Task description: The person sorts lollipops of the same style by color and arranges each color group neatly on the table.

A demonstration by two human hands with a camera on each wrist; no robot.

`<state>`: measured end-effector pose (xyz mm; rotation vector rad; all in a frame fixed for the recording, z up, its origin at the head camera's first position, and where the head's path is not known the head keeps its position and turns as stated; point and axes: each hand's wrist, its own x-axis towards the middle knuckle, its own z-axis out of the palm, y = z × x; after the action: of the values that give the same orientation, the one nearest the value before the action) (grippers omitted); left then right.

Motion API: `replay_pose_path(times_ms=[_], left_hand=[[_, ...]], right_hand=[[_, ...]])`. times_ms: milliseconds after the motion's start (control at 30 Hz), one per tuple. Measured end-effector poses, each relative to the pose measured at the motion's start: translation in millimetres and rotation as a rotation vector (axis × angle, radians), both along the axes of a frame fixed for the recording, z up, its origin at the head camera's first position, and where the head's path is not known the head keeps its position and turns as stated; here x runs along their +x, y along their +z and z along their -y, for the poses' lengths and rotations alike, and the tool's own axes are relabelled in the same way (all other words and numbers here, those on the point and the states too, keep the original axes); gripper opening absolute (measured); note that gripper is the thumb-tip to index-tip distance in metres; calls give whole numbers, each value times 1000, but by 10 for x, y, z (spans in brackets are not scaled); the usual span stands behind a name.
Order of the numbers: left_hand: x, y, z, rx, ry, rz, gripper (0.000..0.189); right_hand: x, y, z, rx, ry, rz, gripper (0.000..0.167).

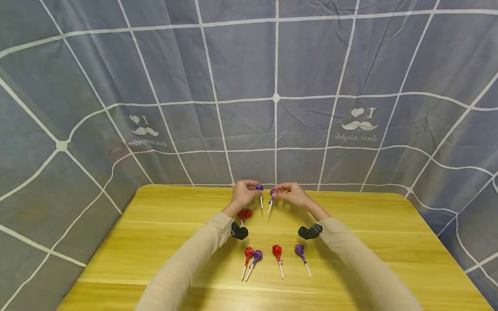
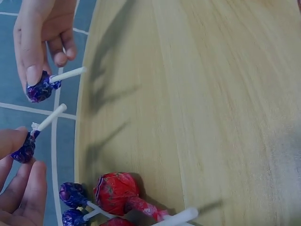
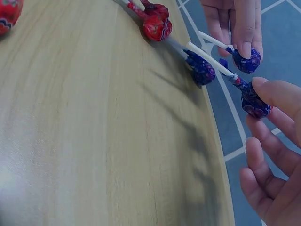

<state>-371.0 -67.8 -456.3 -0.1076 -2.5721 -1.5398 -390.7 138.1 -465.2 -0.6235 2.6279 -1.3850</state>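
We are pinching one purple lollipop (image 2: 23, 149) in the left hand (image 1: 243, 193) and another lollipop (image 3: 256, 103) in the right hand (image 1: 294, 194), by the far edge of the desk (image 1: 186, 193), and risking a drop over it if either fingertip hold is slipping.

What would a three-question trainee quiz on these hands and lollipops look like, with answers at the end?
1. Multiple choice: what does the left hand pinch? A) a red-wrapped lollipop; B) a purple-wrapped lollipop; C) nothing.
2. True or false: the right hand holds its own lollipop by the stick.
3. Short answer: in the head view, which wrapper colours run left to right across the nearest row of lollipops?

Key: 1. B; 2. false, by the wrapped end; 3. red, purple, red, purple.
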Motion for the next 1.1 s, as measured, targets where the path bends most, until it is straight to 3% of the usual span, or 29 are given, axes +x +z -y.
replay_pose_path(times_ms=[233, 367, 533, 800, 1100], left_hand=[[51, -123, -89, -65, -31, 15, 32], [65, -159, -115, -95, -10, 1, 30], [37, -171, -137, -93, 21, 7, 29], [-12, -185, -160, -68, 21, -7, 30], [-74, -168, -165, -69, 33, -38, 29]], right_hand=[[-38, -104, -53, -23, -28, 17, 35], [-71, -145, -27, -50, -28, 26, 37], [-116, -154, 41, -74, -41, 43, 39], [-128, -160, 88, -19, -94, -4, 33], [-147, -142, 93, -43, -104, -37, 32]])
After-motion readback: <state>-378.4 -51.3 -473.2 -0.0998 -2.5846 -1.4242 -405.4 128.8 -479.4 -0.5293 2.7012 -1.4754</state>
